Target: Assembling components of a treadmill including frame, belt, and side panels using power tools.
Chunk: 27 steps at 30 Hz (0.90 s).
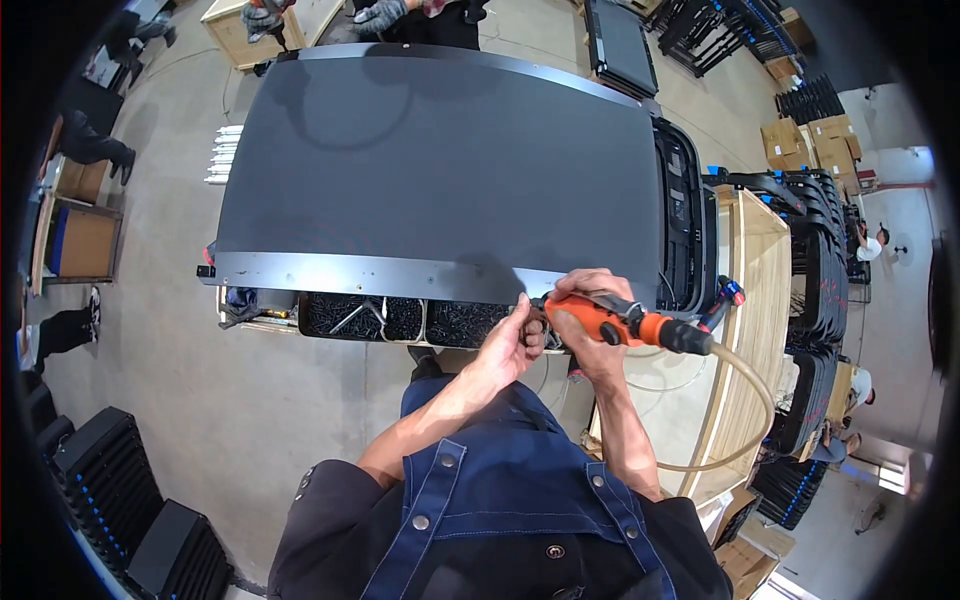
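Observation:
My right hand (pixel 592 350) is wrapped round an orange and black air screwdriver (pixel 655 330), its tip pointing left. From its back end a pale air hose (pixel 765 390) curves down to the right. Close to the tip, my left hand (pixel 510 345) is closed with thumb and fingers pinched together; whatever small thing is between them is hidden. Both hands are at the near edge of a large dark grey panel (pixel 440 160), by its silver metal strip (pixel 340 271). Below that edge, open trays (pixel 424 325) hold many small dark screws, and a metal tool (pixel 352 314) lies in one.
A black frame (pixel 685 215) is at the panel's right end, beside a wooden crate (pixel 745 300). Black frames (pixel 820 260) stand stacked farther right. Dark stacked parts (pixel 120 480) are on the floor at lower left. Other people work along the far side and the left.

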Each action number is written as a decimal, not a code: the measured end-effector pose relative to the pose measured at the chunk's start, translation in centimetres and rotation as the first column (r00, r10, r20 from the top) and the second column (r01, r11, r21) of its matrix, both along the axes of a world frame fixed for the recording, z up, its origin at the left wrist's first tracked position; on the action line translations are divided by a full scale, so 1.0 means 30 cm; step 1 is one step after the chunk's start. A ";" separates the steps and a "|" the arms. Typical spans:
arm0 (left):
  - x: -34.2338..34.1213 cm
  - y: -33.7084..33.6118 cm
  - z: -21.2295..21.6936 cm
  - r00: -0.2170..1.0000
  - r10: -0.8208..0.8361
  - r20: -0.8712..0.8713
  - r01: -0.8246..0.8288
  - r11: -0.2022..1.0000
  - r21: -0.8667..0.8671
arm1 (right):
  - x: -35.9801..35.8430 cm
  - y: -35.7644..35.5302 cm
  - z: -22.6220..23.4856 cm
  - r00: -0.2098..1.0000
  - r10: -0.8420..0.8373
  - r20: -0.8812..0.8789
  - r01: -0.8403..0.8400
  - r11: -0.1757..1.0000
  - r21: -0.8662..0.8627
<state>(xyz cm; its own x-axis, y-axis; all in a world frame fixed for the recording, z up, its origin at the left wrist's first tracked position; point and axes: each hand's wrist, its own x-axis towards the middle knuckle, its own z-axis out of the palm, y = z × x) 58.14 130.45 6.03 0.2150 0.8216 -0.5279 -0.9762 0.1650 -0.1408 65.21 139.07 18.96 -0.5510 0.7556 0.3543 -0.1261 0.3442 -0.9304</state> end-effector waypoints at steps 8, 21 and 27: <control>-0.094 -0.173 0.011 0.957 -0.051 -0.287 0.089 0.988 0.123 | -0.079 0.009 0.003 0.992 0.113 0.056 -0.113 0.994 -0.010; -0.143 -0.286 0.032 0.872 -0.039 -0.487 0.171 0.958 0.230 | -0.091 0.011 -0.015 0.988 0.151 0.035 -0.147 0.985 -0.092; -0.169 -0.300 0.032 0.932 0.095 -0.351 -0.075 0.995 0.070 | -0.014 -0.003 0.056 0.977 0.059 -0.206 -0.133 0.920 -0.368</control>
